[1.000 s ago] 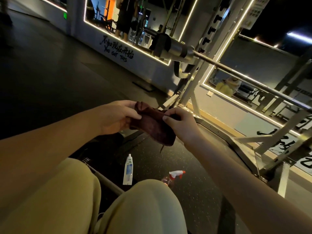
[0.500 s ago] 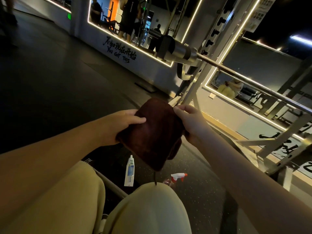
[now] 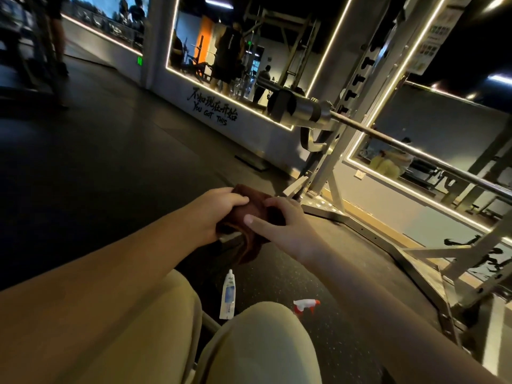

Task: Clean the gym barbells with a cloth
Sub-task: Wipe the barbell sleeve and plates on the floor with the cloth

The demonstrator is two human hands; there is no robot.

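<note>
A dim gym: dark rubber floor (image 3: 110, 162) and a wall of mirrors (image 3: 235, 51) edged in strip lights.

The cloth (image 3: 246, 248), dark brown, is bunched in the air in front of the seated person's knees (image 3: 266, 342), well apart from any metal. The left hand (image 3: 219, 209) grasps its left side, fingers wrapped over the top and thumb on the near face. The right hand (image 3: 288, 225) holds the other side, fingers hooked over the upper edge and thumb laid flat across the fabric. A loose end hangs below. Held between two hands like this, it looks as if it is being folded or gathered into a pad that fits the palm (a judgement, since wiping has not begun).

The barbell (image 3: 304, 110) lies up and to the right, resting across the hooks of the rack (image 3: 327, 167), its thick sleeve jutting past the upright and its thin shaft running off toward the right edge of view. Parked there it sits within a seated reach and cannot roll.

On the floor just ahead of the knees lie a white tube (image 3: 227, 297) and, to its right, a spray bottle (image 3: 306, 304) with a red-and-white trigger, probably kept close for dampening the cloth.
</note>
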